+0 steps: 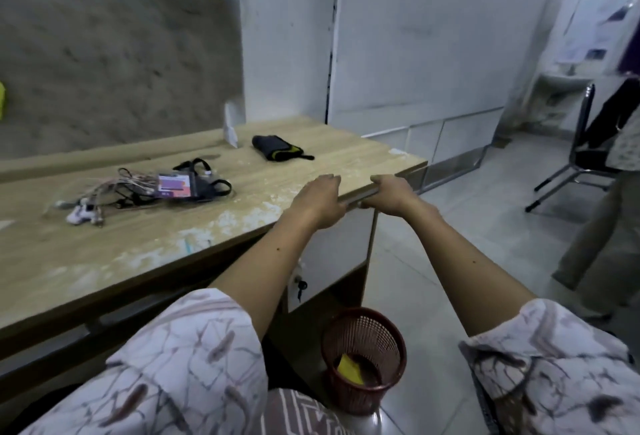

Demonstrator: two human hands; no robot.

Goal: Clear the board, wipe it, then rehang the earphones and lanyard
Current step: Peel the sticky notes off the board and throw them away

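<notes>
Both hands are gripping the desk's front edge [360, 199]: left hand [317, 200] and right hand [393, 193] curling over it. Earphones [104, 200] and lanyard [194, 182] are lying tangled on the desktop, well left of the hands.

The earphones [86, 206] and lanyard [194, 183] lie together on the counter [138, 244], left of a pouch [277, 147]. The board [114, 63] stands behind them. A basket [363, 358] sits on the floor [450, 219] below the counter's right end.
</notes>
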